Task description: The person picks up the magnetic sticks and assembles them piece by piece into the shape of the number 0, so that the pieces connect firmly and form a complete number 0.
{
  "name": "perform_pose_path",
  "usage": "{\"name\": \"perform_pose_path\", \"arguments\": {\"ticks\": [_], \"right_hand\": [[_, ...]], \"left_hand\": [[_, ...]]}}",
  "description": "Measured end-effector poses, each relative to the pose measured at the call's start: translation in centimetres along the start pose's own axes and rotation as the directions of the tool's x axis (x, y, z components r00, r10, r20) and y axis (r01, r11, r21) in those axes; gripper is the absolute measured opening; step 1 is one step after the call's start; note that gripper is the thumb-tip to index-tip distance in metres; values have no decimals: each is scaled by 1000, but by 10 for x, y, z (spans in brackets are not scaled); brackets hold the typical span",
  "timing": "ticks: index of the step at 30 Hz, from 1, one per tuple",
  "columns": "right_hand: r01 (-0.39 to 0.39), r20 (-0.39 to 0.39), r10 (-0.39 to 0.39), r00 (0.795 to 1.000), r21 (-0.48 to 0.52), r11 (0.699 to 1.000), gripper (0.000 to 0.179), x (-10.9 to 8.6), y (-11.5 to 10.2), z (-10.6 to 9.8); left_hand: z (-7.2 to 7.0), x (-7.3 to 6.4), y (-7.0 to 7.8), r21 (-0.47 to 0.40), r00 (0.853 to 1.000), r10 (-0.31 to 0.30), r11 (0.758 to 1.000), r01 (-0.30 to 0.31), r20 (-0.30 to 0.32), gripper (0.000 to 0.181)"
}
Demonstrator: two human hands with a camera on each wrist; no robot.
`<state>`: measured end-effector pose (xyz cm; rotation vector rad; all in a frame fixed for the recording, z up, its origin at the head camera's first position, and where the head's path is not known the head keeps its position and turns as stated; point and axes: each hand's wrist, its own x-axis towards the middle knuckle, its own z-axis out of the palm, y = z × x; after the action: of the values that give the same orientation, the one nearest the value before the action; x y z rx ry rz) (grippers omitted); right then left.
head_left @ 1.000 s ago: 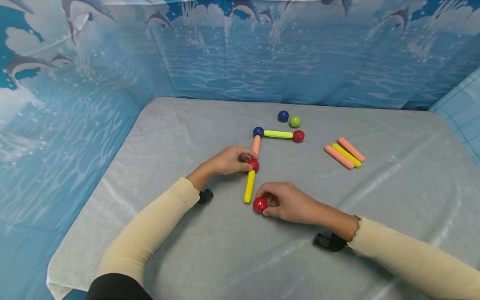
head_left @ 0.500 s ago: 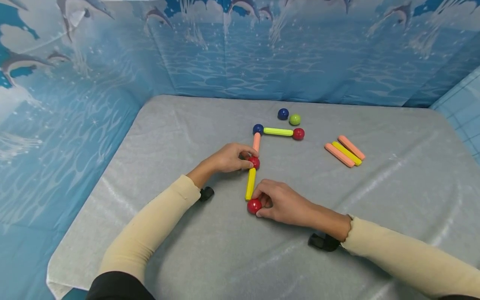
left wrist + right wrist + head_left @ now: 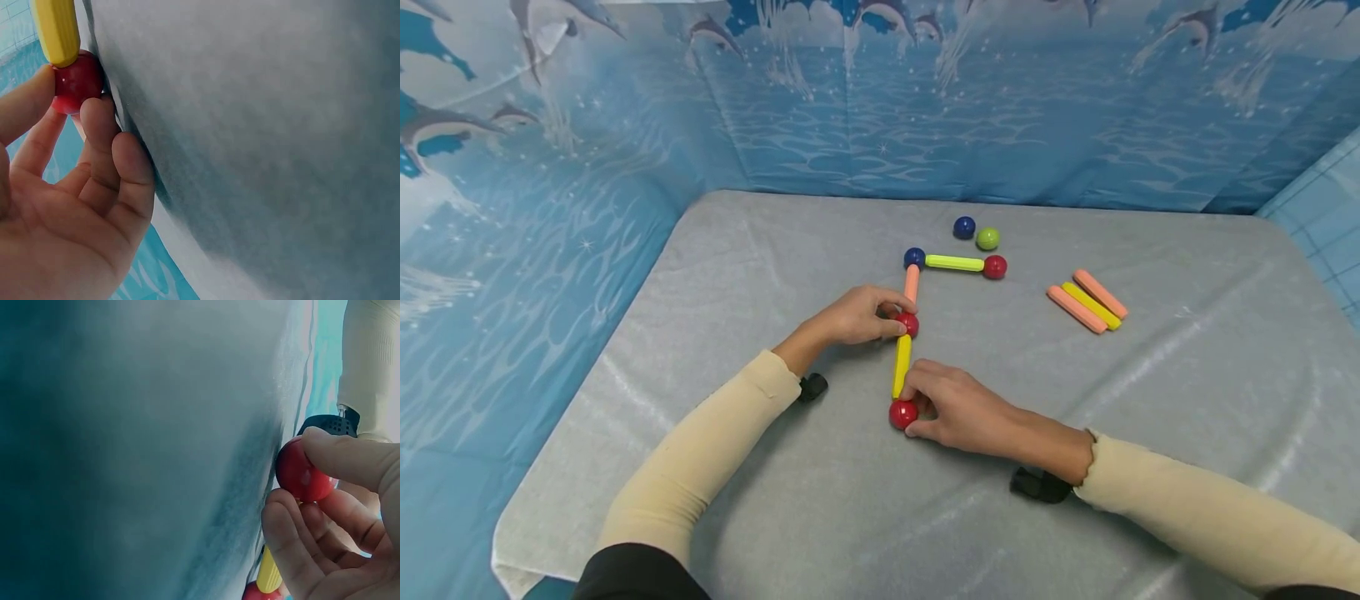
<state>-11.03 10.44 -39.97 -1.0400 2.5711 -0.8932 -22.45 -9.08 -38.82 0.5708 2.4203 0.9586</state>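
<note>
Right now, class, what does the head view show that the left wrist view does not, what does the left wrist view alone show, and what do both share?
Only head: the right hand pinching a red ball, a blue ball beside a green ball, and three loose sticks.
Only left wrist: the left hand seen from its palm side.
Both: that hand's fingers on a second red ball, a yellow stick meeting it, and grey cloth.

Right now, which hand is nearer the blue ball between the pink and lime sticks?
Left. The left hand holds a red ball; only the pink stick lies between that and the blue ball. The right hand holds another red ball farther off, past the yellow stick.
</note>
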Motion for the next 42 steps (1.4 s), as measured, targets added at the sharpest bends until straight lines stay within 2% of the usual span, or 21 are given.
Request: {"name": "perform_pose_path", "arguments": {"ticks": [15, 34, 42], "right_hand": [[-7, -21, 6, 1000, -76, 997, 32, 5, -3, -1], [-100, -49, 94, 994, -121, 988, 35, 10, 0, -4], [-140, -42, 135, 990, -125, 982, 35, 12, 1, -6]], "left_hand": [[-1, 3, 3, 50, 999, 6, 999, -4, -35, 33], [-2, 11, 4, 60, 998, -17, 998, 21, -57, 34], [-3, 15, 7, 95, 998, 2, 995, 4, -62, 32]]}}
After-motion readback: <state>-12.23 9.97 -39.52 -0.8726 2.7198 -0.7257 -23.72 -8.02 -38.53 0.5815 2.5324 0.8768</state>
